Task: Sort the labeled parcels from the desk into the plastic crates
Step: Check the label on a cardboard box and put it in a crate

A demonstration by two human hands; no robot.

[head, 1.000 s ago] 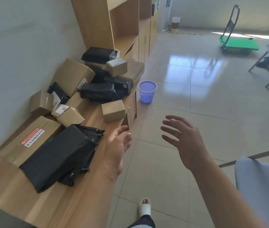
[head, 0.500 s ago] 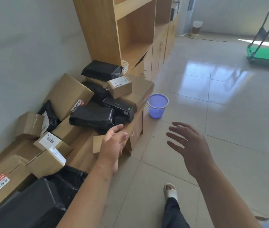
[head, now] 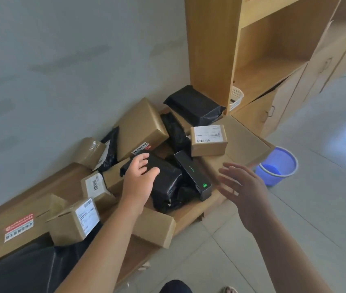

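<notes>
Left hand (head: 139, 178) on black parcel (head: 165, 176) (right apart)

Office or mailroom: wooden shelving (head: 263, 60), parcel-heaped desk (head: 246, 142), tiled floor (head: 315, 218).

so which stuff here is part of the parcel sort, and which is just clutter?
Job:
- black bag parcel, left hand on it
- labelled small box
- slim black box
- large brown box
- right hand, free beside the desk

Lying about:
- blue bin on the floor
- white basket in the shelf unit

No crates in view.
</notes>
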